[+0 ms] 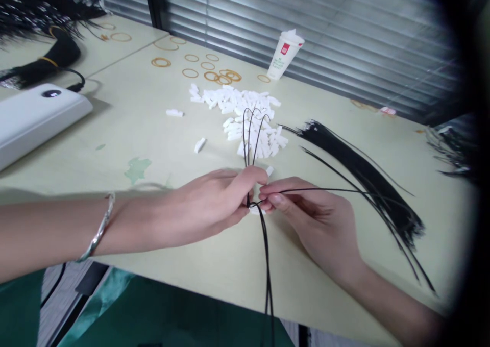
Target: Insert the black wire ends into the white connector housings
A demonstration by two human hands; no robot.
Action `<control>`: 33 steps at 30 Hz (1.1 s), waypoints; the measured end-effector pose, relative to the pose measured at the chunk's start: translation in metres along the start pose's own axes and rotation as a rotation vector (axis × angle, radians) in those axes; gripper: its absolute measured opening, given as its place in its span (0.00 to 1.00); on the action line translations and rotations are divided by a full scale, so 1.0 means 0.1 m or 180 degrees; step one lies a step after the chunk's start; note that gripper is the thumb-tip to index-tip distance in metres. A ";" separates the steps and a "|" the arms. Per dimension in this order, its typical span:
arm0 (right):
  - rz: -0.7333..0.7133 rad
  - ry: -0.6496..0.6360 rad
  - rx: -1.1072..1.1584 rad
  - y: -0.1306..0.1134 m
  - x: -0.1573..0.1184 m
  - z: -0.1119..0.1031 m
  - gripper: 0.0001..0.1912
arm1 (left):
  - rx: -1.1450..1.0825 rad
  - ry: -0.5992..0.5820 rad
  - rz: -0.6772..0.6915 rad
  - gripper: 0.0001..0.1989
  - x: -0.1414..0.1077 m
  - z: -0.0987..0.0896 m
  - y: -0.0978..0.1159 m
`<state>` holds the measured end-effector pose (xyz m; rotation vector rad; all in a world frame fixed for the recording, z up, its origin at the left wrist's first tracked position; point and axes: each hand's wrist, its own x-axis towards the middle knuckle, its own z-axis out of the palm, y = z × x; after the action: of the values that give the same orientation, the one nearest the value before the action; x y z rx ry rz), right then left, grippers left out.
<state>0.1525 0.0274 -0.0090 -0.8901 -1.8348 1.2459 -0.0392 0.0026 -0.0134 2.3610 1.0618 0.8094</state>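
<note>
My left hand (225, 199), with a silver bracelet on its wrist, is closed on several thin black wires (267, 265). They loop up above the fingers and hang down over the table's front edge. A small white plastic piece (257, 211) shows under the fingertips, and another white tip pokes out above the thumb; how they meet the wires is hidden. Close beside it, my right hand (306, 209) pinches one black wire (317, 189) between thumb and forefinger. That wire runs off to the right, across the bundle of black wires (356, 168) lying on the table.
A pile of small white plastic pieces (237, 102) lies beyond my hands. Rubber bands (224, 76) and a tilted paper cup (285, 53) are near the blinds. At left are a white device (38, 117) with a cable and banded black wires (57, 56). More wires (455, 148) lie far right.
</note>
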 end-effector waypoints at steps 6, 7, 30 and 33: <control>-0.0251 0.0073 -0.0590 -0.01 -0.01 0.01 0.06 | -0.0009 -0.0019 0.0062 0.17 0.00 -0.01 0.00; -0.0294 0.0078 -0.0671 -0.01 -0.02 0.01 0.06 | -0.0005 -0.0018 0.0063 0.17 0.00 -0.01 0.00; -0.0783 0.0325 -0.1138 0.01 -0.07 0.04 0.10 | 0.0046 -0.0010 0.0062 0.18 0.01 -0.02 0.04; -0.0756 0.0307 -0.1072 -0.01 -0.07 0.05 0.10 | 0.0080 0.0060 0.0072 0.18 0.01 -0.01 0.04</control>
<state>0.1518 0.0190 -0.0112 -0.8610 -2.0376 0.7488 -0.0374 0.0013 -0.0102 2.3948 1.0605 0.8327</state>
